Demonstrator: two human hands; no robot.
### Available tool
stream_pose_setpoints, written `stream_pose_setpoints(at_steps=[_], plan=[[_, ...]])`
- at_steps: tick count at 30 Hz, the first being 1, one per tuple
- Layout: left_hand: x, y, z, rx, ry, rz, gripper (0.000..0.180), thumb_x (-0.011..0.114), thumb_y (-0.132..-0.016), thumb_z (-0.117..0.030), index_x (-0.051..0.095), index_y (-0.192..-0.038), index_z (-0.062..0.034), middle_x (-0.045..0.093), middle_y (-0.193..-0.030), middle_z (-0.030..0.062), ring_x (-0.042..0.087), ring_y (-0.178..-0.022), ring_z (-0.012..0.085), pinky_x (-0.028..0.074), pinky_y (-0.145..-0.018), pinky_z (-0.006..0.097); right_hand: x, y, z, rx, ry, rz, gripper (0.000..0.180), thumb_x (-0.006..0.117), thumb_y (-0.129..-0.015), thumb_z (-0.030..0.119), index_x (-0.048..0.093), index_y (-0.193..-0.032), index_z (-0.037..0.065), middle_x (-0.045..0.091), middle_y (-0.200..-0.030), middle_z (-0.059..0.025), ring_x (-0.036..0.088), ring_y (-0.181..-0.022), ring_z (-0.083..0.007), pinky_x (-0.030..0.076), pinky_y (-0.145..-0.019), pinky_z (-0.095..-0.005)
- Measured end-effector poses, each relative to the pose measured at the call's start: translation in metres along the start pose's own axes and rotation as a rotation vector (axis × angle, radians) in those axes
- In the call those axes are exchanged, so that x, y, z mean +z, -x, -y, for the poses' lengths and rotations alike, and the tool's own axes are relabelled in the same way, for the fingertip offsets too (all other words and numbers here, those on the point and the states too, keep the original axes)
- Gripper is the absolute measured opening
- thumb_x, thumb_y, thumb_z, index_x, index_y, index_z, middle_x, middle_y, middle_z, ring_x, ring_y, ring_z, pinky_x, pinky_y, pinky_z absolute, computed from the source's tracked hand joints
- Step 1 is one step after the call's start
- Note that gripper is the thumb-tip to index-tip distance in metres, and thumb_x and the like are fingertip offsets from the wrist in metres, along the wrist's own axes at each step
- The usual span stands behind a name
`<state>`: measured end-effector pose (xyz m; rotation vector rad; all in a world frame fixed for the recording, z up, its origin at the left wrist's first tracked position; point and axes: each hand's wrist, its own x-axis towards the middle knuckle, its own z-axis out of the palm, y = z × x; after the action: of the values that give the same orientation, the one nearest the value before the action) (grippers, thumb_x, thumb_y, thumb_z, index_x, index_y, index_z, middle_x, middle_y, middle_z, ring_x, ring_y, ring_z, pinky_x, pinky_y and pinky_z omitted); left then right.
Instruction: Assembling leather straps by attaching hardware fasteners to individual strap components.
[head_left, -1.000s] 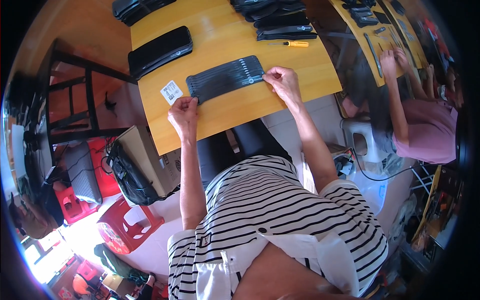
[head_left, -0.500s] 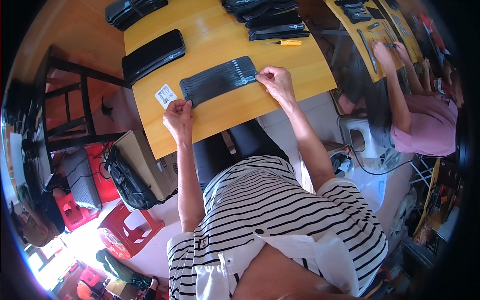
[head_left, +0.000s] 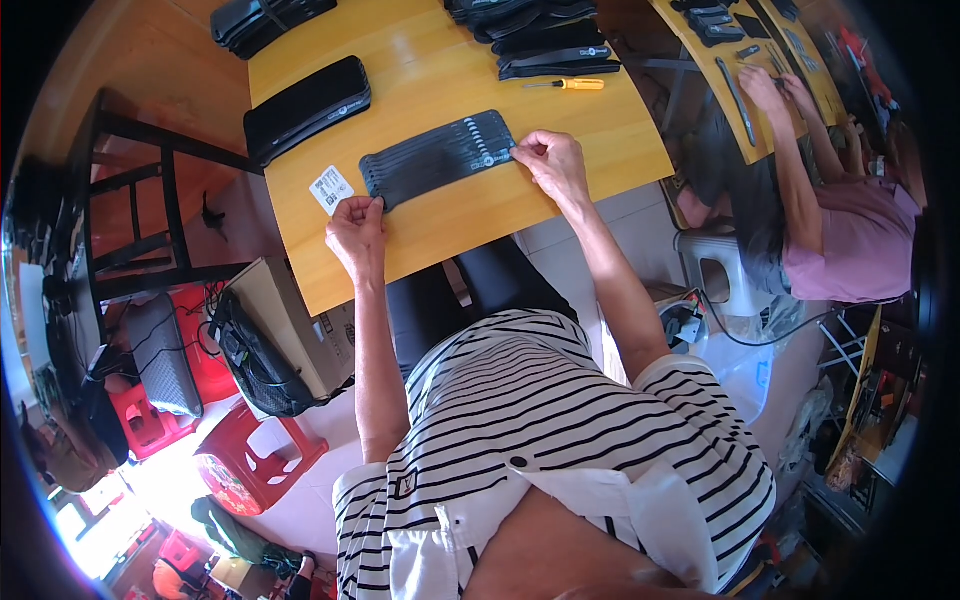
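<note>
A fanned stack of flat black sleeve-like pieces with small white printing lies on the table in front of me, its layered edges showing at both ends. My left hand pinches the near left corner between thumb and fingers. At the right end, my right hand has thumb and forefinger closed on the edge beside the printing. Next to my left hand lies a white printed label. Farther back on the left sits a thicker neat pile of similar black pieces.
More black bundles lie at the back of the yellow table, beside a yellow-handled screwdriver. A black frame stands to the left, near a red stool. On the right, a person in pink works at another table.
Both my hands and the stack stay nearly in place. The co-worker's hands at the other table have shifted slightly.
</note>
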<state>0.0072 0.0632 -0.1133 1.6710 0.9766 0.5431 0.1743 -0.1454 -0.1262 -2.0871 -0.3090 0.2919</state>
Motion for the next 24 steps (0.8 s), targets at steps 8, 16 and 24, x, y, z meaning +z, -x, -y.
stream_pose_setpoints(at_steps=[8, 16, 24], plan=[[0.002, -0.0006, 0.0, -0.004, 0.013, -0.029, 0.009, 0.067, -0.075, -0.006, 0.06, -0.072, -0.0009, 0.055, -0.053, 0.0014, 0.048, -0.043, 0.0058, 0.038, -0.04, 0.022, 0.0014, 0.0017, 0.0045, 0.008, 0.048, -0.027, 0.016, 0.07, -0.071, 0.021, 0.066, -0.073, 0.006, 0.064, -0.065, -0.0051, 0.061, -0.062, -0.0178, 0.046, -0.058, -0.0311], [0.0019, -0.0023, 0.0044, 0.019, -0.014, -0.048, 0.009, 0.068, -0.073, -0.007, 0.061, -0.072, -0.0005, 0.057, -0.053, 0.0026, 0.05, -0.044, 0.0065, 0.041, -0.043, 0.022, 0.0027, 0.0023, 0.0064, -0.012, 0.107, -0.055, 0.016, 0.07, -0.071, 0.022, 0.066, -0.072, 0.007, 0.064, -0.065, -0.0049, 0.062, -0.062, -0.019, 0.046, -0.057, -0.0325], [0.0031, -0.0036, 0.0035, 0.01, -0.092, -0.063, 0.01, 0.069, -0.072, -0.009, 0.062, -0.071, -0.0009, 0.059, -0.054, 0.004, 0.052, -0.044, 0.009, 0.042, -0.044, 0.024, 0.0015, 0.0037, 0.0102, -0.024, 0.145, -0.069, 0.016, 0.07, -0.071, 0.022, 0.066, -0.072, 0.007, 0.064, -0.066, -0.0052, 0.062, -0.063, -0.0201, 0.047, -0.058, -0.0328]])
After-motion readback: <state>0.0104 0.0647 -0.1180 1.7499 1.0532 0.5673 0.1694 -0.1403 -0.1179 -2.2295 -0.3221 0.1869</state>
